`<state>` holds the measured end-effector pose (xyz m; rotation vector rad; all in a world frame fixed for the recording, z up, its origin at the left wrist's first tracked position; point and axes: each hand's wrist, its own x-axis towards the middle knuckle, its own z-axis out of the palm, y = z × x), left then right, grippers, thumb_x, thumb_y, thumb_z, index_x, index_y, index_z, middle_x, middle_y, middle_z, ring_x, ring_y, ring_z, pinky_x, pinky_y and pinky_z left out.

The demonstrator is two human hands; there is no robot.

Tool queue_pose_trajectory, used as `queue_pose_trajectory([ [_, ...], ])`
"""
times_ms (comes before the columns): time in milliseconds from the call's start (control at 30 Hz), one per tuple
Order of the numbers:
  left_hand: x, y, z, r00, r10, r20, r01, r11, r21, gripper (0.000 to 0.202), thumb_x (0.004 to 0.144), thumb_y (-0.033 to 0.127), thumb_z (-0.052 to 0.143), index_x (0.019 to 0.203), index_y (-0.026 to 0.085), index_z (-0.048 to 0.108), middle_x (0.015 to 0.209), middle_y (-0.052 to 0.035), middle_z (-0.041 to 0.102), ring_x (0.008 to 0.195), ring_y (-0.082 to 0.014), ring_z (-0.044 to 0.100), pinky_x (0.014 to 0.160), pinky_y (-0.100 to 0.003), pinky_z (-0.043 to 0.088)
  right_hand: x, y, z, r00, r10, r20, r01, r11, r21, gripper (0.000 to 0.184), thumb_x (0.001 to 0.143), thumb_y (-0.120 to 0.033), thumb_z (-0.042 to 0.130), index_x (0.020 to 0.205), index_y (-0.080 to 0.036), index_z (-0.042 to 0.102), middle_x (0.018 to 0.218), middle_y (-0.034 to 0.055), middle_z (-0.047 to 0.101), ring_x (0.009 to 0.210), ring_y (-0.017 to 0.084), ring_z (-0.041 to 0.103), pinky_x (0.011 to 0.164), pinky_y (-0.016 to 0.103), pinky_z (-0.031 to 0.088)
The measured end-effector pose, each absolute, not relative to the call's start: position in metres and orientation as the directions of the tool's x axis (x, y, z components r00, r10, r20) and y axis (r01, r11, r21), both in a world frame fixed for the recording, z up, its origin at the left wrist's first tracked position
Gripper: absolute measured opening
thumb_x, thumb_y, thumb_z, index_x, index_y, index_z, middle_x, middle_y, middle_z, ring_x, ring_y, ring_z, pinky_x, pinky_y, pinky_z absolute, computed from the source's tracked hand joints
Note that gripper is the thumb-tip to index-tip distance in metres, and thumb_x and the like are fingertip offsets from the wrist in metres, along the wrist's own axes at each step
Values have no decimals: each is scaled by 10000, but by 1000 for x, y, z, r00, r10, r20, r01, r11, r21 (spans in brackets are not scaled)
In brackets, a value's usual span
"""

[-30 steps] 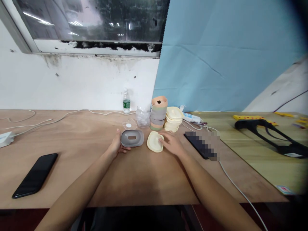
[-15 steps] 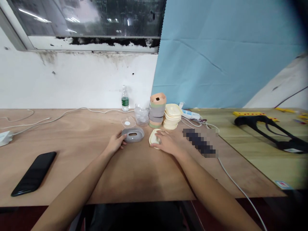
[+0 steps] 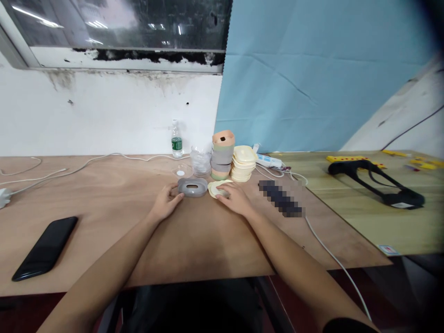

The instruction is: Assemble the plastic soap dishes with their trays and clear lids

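Note:
A grey oval lid with a slot (image 3: 192, 187) lies flat on the wooden table (image 3: 104, 203). My left hand (image 3: 165, 203) rests just left of it, fingertips touching its edge, fingers loosely spread. A cream-coloured piece (image 3: 215, 188) lies right beside the grey lid, and my right hand (image 3: 232, 199) lies on top of it with fingers curled over its right part. Behind them stand a stack of coloured lids (image 3: 222, 155) and a stack of cream pieces (image 3: 243, 163).
A black phone (image 3: 45, 247) lies at the left front. A second phone, blurred out (image 3: 280, 198), lies right of my right hand with a white cable running to the table's front. A water bottle (image 3: 176, 139), clear cups (image 3: 200, 162) and a power strip (image 3: 268, 161) sit at the back.
My right hand has laid the tilted cream piece down flat and slid it left against the grey lid. My left hand has let the lid settle flat and drawn back a little.

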<state>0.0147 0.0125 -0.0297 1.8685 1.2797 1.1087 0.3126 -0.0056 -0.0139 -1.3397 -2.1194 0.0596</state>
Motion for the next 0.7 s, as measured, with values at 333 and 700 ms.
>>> queue_pose_trajectory([
  [333, 2, 18, -25, 288, 883, 371, 723, -455, 520, 644, 848, 523, 525, 1384, 187, 406, 1432, -118, 439, 1303, -295, 427, 1070, -445, 362, 328, 5, -30, -319, 866, 385, 812, 459, -359, 365, 833, -384, 607, 1123, -168, 656, 1157, 117, 660, 1095, 265, 584, 969, 428, 437],
  [700, -1, 18, -29, 449, 828, 335, 710, -558, 429, 563, 838, 423, 558, 1348, 207, 459, 1324, -102, 555, 1218, -285, 509, 1029, -450, 398, 326, 4, -27, -344, 854, 391, 774, 494, -396, 317, 819, -348, 633, 1098, -203, 666, 1128, 97, 669, 1079, 259, 589, 960, 427, 444],
])
